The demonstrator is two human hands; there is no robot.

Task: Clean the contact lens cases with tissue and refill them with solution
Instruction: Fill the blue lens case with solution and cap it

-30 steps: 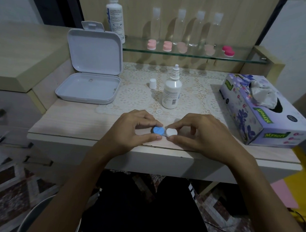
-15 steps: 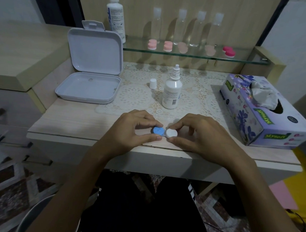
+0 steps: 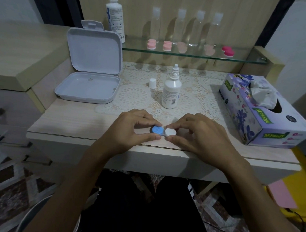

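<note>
Top of the tall white bottle [image 3: 115, 16] cut off (label print unreadable), metal bin [image 3: 42, 216] half out of frame.

The purple, flower-printed cardboard tissue box [image 3: 266, 111] at the right of the table carries the only wording that can be read: the brand "Mysoft" in yellow letters on a green banner, once on its front end face, once on its top beside the oval opening, and again on a small green patch at its far top corner. The small pink dots with writing along its top and front are too fine to read. The small white plastic dropper bottle [image 3: 171, 92] standing on the lace mat bears a block of tiny print, blurred beyond reading, and so does the label of the tall white bottle [image 3: 115, 14] on the glass shelf.
</note>
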